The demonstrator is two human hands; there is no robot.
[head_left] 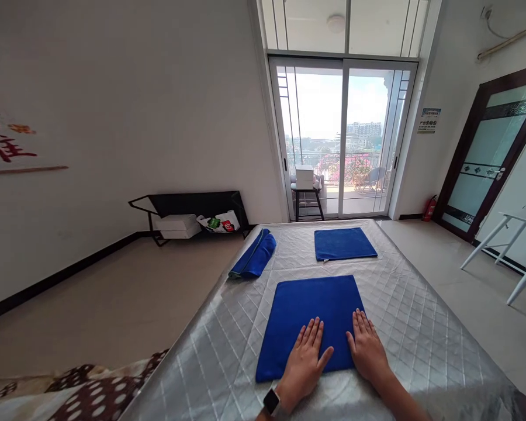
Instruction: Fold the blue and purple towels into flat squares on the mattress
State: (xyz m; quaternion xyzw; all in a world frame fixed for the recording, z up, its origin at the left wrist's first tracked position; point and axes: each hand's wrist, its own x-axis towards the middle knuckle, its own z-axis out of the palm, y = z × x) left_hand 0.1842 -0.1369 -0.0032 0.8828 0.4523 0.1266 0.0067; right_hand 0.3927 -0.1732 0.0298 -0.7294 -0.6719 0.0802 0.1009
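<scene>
A blue cloth (293, 316) lies spread flat on a silver quilted cover (407, 327) in front of me. My left hand (305, 359) rests palm down on the cloth's lower middle, fingers stretched out and thumb apart. A dark-faced watch (272, 400) sits on the left wrist. At the cloth's right edge, my right hand (367, 348) lies flat with its fingers extended and thumb pointing inward. Neither hand grips anything. Farther back lies a second blue cloth (345, 243), flat and rectangular. To the left is a third blue cloth (254, 254), rolled or loosely folded.
A black rack (193, 204) with white boxes (178, 225) stands by the left wall. Brown polka-dot fabric (100, 397) lies at lower left. Beyond the table are a sliding glass door (345, 140) and a stool (307, 199). A white table (521, 219) stands at right.
</scene>
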